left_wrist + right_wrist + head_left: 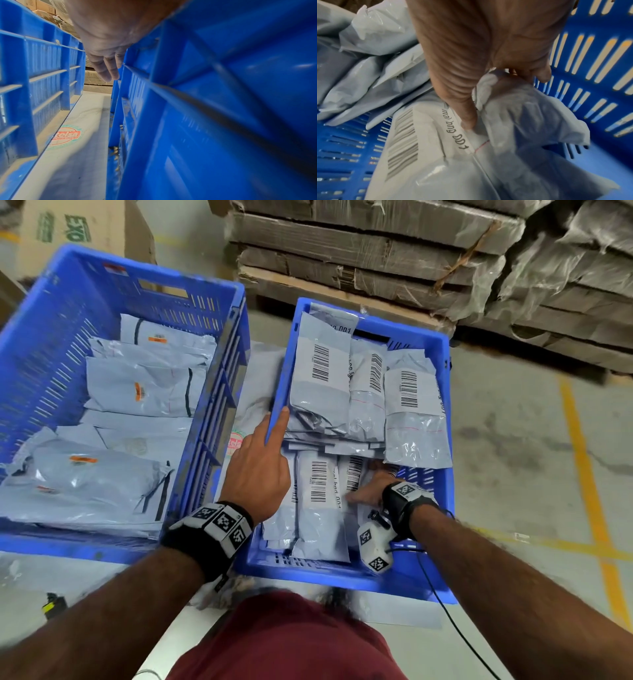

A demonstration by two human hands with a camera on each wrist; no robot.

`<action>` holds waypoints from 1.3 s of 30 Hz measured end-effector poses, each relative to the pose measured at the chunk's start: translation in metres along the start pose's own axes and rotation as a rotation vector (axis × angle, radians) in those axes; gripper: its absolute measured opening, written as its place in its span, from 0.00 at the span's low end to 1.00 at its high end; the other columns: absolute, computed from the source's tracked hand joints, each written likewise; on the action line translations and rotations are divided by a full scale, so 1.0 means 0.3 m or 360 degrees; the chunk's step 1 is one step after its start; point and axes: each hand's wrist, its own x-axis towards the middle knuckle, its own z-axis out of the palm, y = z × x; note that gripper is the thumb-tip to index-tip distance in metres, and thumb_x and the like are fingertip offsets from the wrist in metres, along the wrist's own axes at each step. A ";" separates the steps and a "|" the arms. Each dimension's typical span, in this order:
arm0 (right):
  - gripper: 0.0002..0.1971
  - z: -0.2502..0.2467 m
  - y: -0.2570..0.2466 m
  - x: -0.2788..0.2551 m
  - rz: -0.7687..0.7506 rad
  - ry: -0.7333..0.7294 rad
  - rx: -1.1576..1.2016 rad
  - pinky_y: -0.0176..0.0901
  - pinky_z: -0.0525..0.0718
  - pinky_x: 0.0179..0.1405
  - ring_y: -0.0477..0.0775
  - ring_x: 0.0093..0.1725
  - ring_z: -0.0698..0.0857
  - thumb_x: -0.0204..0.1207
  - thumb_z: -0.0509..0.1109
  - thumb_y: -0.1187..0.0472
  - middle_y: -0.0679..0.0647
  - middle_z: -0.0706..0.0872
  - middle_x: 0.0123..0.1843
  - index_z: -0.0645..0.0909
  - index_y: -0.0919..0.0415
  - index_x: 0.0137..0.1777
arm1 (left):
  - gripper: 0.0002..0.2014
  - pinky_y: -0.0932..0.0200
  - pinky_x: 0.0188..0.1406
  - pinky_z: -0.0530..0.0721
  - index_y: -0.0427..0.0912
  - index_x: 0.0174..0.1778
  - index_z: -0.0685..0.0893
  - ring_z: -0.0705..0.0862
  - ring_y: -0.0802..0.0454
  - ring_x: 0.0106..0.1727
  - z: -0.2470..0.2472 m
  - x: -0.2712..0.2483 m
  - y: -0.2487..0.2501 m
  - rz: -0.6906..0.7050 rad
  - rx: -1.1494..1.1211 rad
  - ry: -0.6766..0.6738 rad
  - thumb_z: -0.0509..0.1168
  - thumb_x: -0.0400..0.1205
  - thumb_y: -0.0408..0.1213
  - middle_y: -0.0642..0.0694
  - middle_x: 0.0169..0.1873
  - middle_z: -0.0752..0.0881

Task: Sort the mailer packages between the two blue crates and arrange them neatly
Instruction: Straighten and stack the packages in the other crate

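Note:
Two blue crates stand side by side. The large left crate (pixel 205 282) holds grey mailers with orange labels (pixel 144 388). The smaller right crate (pixel 428 583) holds grey mailers with barcode labels (pixel 322 378) in two rows. My left hand (pixel 260 460) rests on the right crate's left rim. Its fingers (pixel 106 67) lie straight, hanging down the outside of the wall (pixel 205 94). My right hand (pixel 370 491) is inside the right crate near its front right corner. There it grips the crumpled flap of a grey mailer (pixel 522 121), thumb (pixel 467 119) pressing down beside a barcode label (pixel 402 142).
Plastic-wrapped stacks of flat cardboard (pixel 376 251) sit on a pallet behind the crates, and a cardboard box (pixel 68 227) at back left. A grey sheet with a round red logo (pixel 66 136) lies in the narrow gap between the crates. Yellow floor lines (pixel 582 457) run on the right.

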 end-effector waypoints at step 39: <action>0.44 -0.052 0.160 -0.513 -0.0821 -0.0027 -0.0136 0.50 0.72 0.76 0.59 0.76 0.73 0.73 0.68 0.36 0.53 0.56 0.82 0.46 0.29 0.84 | 0.37 0.39 0.53 0.81 0.50 0.91 0.49 0.79 0.36 0.54 0.019 -0.003 -0.026 0.0070 0.0067 0.0038 0.57 0.86 0.33 0.33 0.69 0.77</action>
